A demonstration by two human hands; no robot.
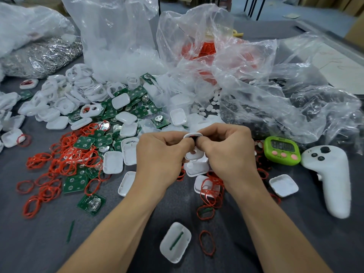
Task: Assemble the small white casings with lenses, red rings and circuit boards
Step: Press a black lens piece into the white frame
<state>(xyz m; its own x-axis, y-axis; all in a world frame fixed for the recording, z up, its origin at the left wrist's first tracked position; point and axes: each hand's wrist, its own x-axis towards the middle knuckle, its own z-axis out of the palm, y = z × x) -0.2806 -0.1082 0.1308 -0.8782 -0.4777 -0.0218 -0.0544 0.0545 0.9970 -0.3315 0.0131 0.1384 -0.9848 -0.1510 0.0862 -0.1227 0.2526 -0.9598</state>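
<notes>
Here, a casing point(192, 135) is pinched by the left hand point(159, 154) and right hand point(226, 152) together; its red ring point(194, 137) could be popped loose if pressed unevenly.

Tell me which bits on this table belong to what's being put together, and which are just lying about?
Belongs to the job: white casing pinched between left hand and right hand; loose white casings; red rings; green circuit boards; small white discs, possibly lenses.
Just lying about: green timer; white controller; bag of shiny metal bits.
</notes>
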